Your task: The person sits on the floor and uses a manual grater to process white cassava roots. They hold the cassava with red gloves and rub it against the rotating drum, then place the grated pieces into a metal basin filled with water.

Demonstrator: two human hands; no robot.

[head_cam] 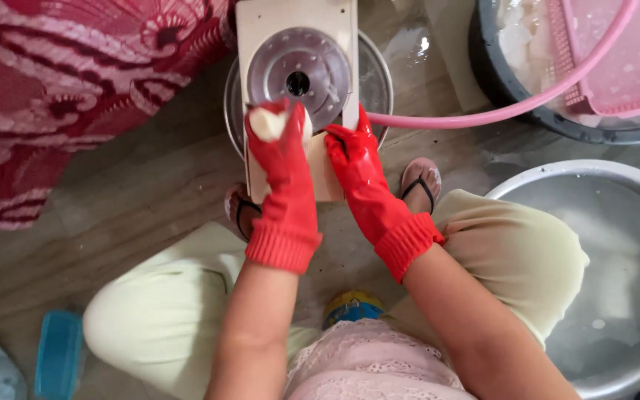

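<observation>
Nearest me: my knees in pale green trousers (164,318), spread wide, a blue-and-yellow stool (351,305) peeking out btwn them. Blue plastic lid (59,354) lying on the floor at my left, just beside my knee.

Both arms out front, red rubber gloves on. Left hand (281,152) is wrapped round a pale peeled root piece (268,123) — fingers closed tight on it, cut end showing at the top, pressed up against the lower edge of the round metal slicer disc (299,72). Right hand (352,152) is flat w/ fingers curled over the right edge of the wooden slicer board (327,181), gripping it, nothing else in it.

My feet in sandals (421,181) sit either side of the board's lower end. Board leans up over a steel bowl (381,81) behind it.

To the right: big steel basin (542,185) w/ cloudy water, touching my right knee. Further up right, a dark tub (498,81) holding white chunks and a pink basket (616,67); a pink hose (483,117) runs from the board's side across into it. Far left, someone's red patterned cloth (53,81).
</observation>
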